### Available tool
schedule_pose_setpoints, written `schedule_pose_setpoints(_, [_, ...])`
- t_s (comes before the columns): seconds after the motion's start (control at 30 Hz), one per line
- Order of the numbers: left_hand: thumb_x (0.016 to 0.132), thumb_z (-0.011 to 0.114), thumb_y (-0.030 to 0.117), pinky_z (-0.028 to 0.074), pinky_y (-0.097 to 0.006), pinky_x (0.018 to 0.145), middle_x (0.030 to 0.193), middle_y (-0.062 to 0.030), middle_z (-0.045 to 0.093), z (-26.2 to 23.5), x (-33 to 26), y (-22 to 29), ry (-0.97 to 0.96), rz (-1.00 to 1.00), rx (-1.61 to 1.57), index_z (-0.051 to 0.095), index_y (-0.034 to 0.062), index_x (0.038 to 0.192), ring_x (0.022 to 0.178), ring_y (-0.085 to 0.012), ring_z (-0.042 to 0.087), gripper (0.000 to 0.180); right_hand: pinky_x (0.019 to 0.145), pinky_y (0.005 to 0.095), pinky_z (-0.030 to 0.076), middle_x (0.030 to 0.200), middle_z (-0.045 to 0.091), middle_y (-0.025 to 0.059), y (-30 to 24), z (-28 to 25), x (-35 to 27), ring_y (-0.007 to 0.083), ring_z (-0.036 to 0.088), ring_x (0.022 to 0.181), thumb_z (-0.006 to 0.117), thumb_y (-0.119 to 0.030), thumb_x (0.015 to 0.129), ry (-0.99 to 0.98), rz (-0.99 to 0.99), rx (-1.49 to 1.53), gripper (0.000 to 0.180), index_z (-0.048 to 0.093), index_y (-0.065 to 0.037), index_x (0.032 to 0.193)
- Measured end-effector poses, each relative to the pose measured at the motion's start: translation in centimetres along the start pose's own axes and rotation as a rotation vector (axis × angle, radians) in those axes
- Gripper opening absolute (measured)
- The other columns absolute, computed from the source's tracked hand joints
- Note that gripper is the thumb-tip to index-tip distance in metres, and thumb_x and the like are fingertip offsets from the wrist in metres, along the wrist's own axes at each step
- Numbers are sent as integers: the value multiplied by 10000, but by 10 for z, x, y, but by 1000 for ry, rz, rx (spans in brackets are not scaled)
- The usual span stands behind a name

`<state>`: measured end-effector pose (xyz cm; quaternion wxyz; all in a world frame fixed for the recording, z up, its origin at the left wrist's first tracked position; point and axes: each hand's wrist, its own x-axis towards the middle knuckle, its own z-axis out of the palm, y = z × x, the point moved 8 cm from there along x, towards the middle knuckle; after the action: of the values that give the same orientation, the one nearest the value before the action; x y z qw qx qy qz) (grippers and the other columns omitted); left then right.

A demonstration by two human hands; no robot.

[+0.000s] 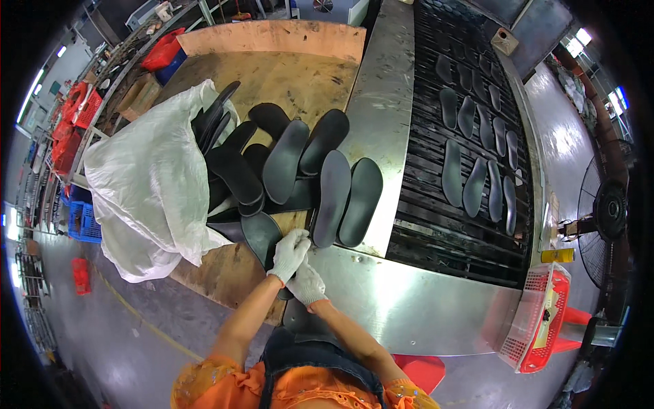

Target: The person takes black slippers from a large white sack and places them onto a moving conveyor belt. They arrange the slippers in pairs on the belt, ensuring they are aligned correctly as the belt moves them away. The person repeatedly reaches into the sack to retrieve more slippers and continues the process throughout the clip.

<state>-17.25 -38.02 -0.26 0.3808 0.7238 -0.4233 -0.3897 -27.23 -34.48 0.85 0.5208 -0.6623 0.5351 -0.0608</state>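
My left hand (291,252) and my right hand (307,283), both in white knitted gloves, meet at the table's near edge, the left slightly farther forward. Their fingers are curled together; whatever is between them is hidden. A dark insole (261,237) reaches under my left hand, and I cannot tell if it is gripped. Just ahead, two insoles, one grey (332,198) and one darker (362,201), lie side by side across the metal edge. A loose heap of black insoles (285,161) spills from a white woven sack (153,180) on the left.
At right, several insoles (475,185) lie in rows on a dark slatted conveyor (436,238) with a metal frame (422,296). The wooden table (286,75) has a raised back board. A red-and-white basket (538,320) and a black fan (606,208) stand at far right.
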Motion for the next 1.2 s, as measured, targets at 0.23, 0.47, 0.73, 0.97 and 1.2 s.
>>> schedule_pose_setpoints(0.23, [932, 658, 63, 533, -277, 797, 962, -65, 688, -48, -8, 19, 236, 95, -127, 632, -6, 1148, 861, -135, 647, 228, 945, 488, 502, 1090, 687, 235, 30, -5, 1, 409, 633, 1117, 640, -241, 830, -174, 55, -116, 493, 549, -28, 1266])
schedule_pose_setpoints(0.47, [817, 722, 60, 508, -407, 939, 1151, -202, 616, -86, -58, 17, 591, 150, 444, 619, 80, 1229, 1050, -345, 620, 425, 947, 484, 498, 1167, 687, 220, 17, -17, -16, 393, 635, 1149, 708, -376, 805, -50, 97, -5, 605, 580, -78, 1316])
schedule_pose_setpoints(0.73, [845, 727, 65, 449, -391, 1045, 1346, -155, 573, -53, -100, -54, 506, -66, -169, 498, 6, 1390, 1202, -293, 568, 595, 911, 411, 521, 1102, 718, 188, -6, -15, -16, 314, 691, 1048, 756, -361, 797, -215, 99, 214, 557, 649, -46, 1244])
schedule_pose_setpoints(0.97, [878, 722, 82, 546, -349, 861, 1181, -141, 630, -70, -13, 43, 409, 240, -173, 543, 16, 1322, 966, -214, 643, 484, 819, 313, 538, 1008, 741, 64, 40, -152, 2, 168, 684, 902, 720, -137, 871, 291, 3, 798, 328, 692, 24, 1156])
schedule_pose_setpoints(1.2, [797, 767, 215, 475, -475, 1017, 1339, -233, 546, -92, 117, 93, 461, 177, 612, 487, 99, 1397, 1221, -414, 546, 672, 873, 366, 522, 1050, 731, 161, 61, -200, 89, 251, 692, 951, 776, -241, 775, 560, 79, 404, 470, 664, -12, 1170])
